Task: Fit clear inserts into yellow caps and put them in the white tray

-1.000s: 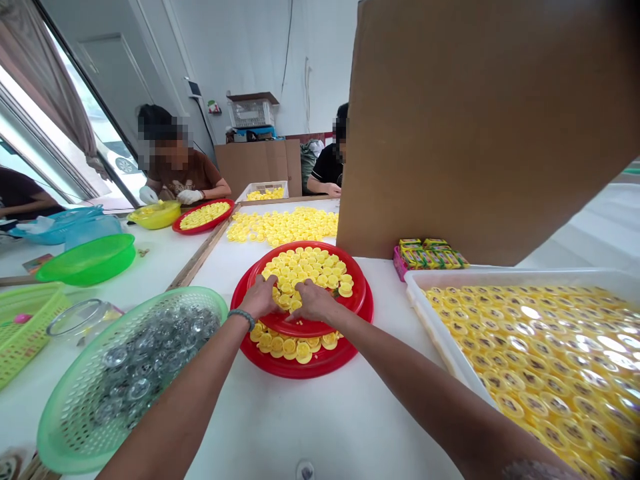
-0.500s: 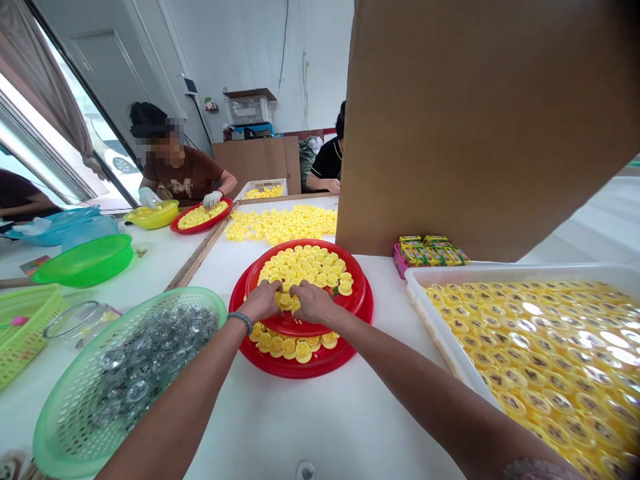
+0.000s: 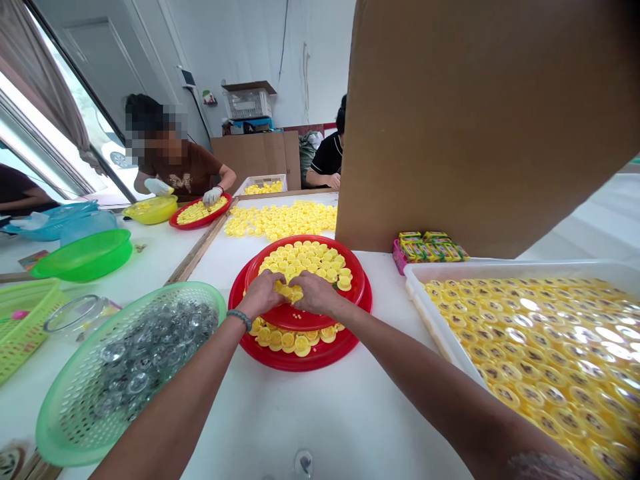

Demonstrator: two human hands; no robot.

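Two stacked red plates [image 3: 310, 357] sit on the white table ahead of me, both carrying small yellow caps [image 3: 310, 259]. My left hand [image 3: 263, 295] and my right hand [image 3: 313, 293] rest on the near edge of the upper plate, fingers curled round a small clump of yellow caps [image 3: 289, 291] held between them. A beaded band circles my left wrist. More yellow caps lie on the lower plate beneath my hands.
A green perforated basket [image 3: 75, 427] of clear round pieces stands at my left. A white tray [image 3: 420, 300] of yellow caps fills the right, behind it a tall cardboard sheet [image 3: 475, 127] and small yellow-green packs [image 3: 430, 248]. Two people work at the far end beside loose caps [image 3: 283, 220].
My two hands have drawn closer together and lifted a clump of yellow caps between their fingers. The person at the far left has moved a gloved hand.
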